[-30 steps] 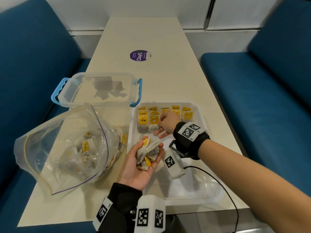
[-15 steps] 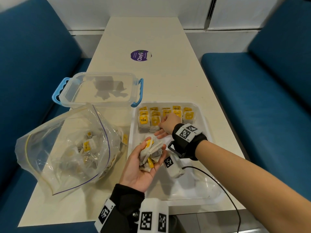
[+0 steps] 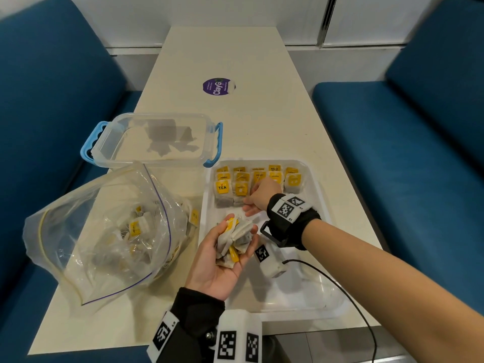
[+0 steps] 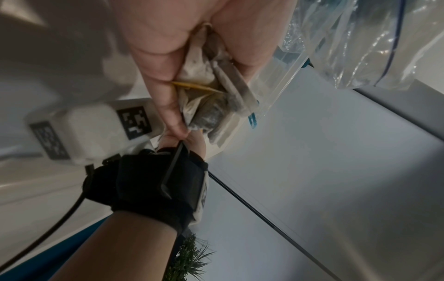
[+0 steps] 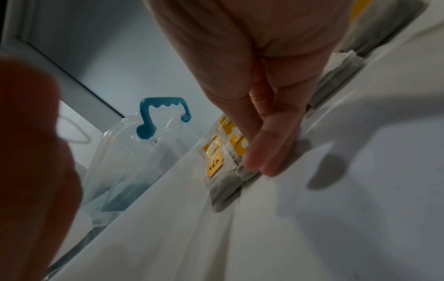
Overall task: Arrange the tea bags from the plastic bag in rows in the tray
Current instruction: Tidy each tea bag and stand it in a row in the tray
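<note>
A white tray (image 3: 324, 260) lies right of centre, with rows of yellow-tagged tea bags (image 3: 293, 180) at its far end. My right hand (image 3: 262, 195) reaches over the nearest row, its straight fingertips (image 5: 261, 161) pressing a tea bag beside the one tagged "TEA" (image 5: 215, 165). Palm up over the tray's left edge, my left hand (image 3: 212, 268) grips a crumpled bunch of tea bags (image 3: 235, 241), with thumb and fingers curled round the bunch (image 4: 206, 91). The clear plastic bag (image 3: 104, 231) lies open at the left with several tea bags inside.
An empty clear container (image 3: 157, 140) with blue handles stands behind the plastic bag, touching the tray's far left corner. A purple sticker (image 3: 218, 86) marks the table farther back. Blue benches flank the table. A black cable (image 3: 340, 292) runs across the tray's near right corner.
My right hand has set a tea bag into the nearest row and now presses it flat. My left hand drifted slightly right with its bunch.
</note>
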{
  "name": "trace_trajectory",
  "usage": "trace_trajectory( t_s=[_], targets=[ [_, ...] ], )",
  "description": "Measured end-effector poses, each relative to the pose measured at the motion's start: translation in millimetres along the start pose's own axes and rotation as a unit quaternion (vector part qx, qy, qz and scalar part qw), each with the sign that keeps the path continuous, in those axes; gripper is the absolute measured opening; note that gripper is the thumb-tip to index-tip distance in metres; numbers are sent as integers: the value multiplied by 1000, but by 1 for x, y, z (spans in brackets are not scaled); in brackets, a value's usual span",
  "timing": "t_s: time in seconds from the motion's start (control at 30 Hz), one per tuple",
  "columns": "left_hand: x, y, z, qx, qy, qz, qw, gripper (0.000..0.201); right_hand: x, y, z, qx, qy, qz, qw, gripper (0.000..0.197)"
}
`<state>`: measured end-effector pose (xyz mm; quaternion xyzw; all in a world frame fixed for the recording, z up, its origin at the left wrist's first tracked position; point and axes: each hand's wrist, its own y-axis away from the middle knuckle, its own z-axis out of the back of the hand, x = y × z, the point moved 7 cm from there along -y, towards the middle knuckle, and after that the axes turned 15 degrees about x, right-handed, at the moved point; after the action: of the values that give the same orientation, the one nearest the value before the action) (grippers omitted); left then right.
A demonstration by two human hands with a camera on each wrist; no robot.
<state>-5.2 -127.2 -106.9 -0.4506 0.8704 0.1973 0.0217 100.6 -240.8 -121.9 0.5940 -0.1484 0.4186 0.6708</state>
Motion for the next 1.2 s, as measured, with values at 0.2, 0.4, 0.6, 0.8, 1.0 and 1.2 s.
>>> trace_trajectory(
  t_s=[0.2, 0.4, 0.6, 0.8, 1.0, 1.2],
  targets=[
    [1, 0, 0, 2, 5, 4, 1000, 21, 0, -1, 2, -9, -20, 4, 1000, 21],
    [1, 0, 0, 7, 0, 3, 1000, 21, -1, 0, 3, -23, -23, 8, 999, 20],
    [-1, 1, 1, 7, -6, -6, 1000, 23, 0, -1, 4, -24, -26, 21, 999, 24],
    [-1, 3, 1, 6, -5, -11, 1000, 22, 4, 3, 6, -22, -2, 24, 999, 26],
    [-8, 4, -2, 6, -17, -24, 1000, 19, 28, 31, 13, -25, 41, 100, 994, 20],
    [-16, -2, -13, 12, -15, -28, 999, 47, 76, 103, 0, 60, 272, 256, 926, 20]
  ],
)
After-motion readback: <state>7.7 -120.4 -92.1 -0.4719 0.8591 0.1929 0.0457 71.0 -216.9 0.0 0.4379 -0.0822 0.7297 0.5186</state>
